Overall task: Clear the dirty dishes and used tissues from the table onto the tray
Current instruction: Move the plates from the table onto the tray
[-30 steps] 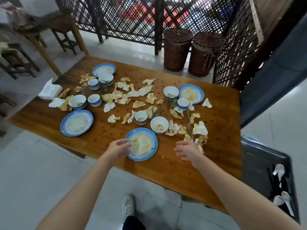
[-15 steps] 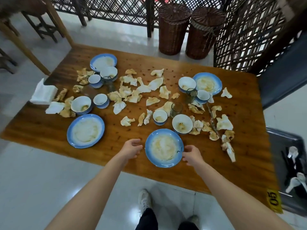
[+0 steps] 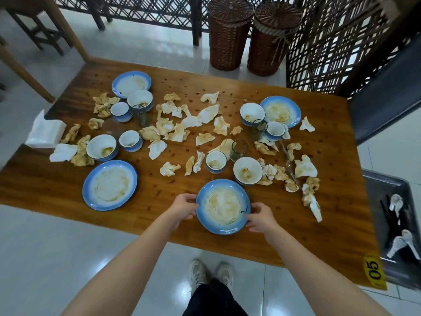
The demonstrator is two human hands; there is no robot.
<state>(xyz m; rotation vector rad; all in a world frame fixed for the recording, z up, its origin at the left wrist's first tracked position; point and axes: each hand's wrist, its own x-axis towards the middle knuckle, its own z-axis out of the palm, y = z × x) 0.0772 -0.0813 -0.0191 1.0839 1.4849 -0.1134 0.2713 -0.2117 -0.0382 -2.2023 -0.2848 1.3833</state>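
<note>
Blue plate (image 3: 223,207) gripped near table (image 3: 319,236) edge.

The plate (image 3: 222,208) at 6 o'clock is white with a blue rim and brown stains. The table (image 3: 319,236) is orange-brown with dark spots. The tag (image 3: 374,271) at 5 o'clock is yellow, its digits black.

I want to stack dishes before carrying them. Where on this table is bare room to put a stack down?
Widest bare wood: the near right corner, between the near plate, the tissue trail and the yellow label. Also the far edge strip by the far left plate, crumbs only. The centre is crowded with used tissues and cups.
</note>
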